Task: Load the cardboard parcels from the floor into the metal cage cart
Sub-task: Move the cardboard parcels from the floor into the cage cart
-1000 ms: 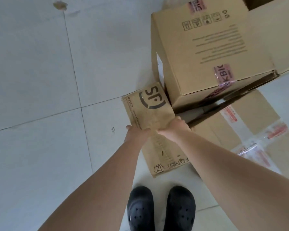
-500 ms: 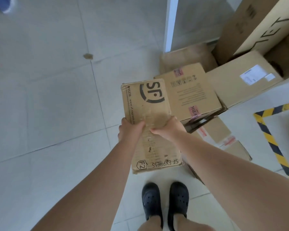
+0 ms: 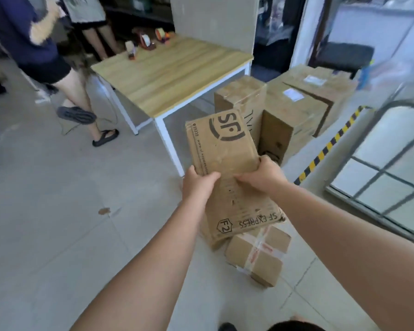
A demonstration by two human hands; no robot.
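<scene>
A long brown cardboard parcel [image 3: 227,149] printed with "SF" hangs in the air in front of me. My left hand [image 3: 197,183] grips its left edge and my right hand [image 3: 263,175] grips its right edge, thumbs on top. Under it on the floor lies a small taped parcel [image 3: 258,254]. Behind it stand several taller cardboard boxes [image 3: 296,108]. At the right, the grey metal cage cart [image 3: 387,173] shows its barred frame.
A wooden table with white legs [image 3: 172,72] stands ahead on the left and carries tape dispensers [image 3: 145,41]. Two people [image 3: 41,51] stand at the far left. Yellow-black tape [image 3: 330,144] marks the floor beside the cart.
Both hands have lifted the SF parcel off the floor to about waist height. My view has swung up from the floor to the room, table and cart.
</scene>
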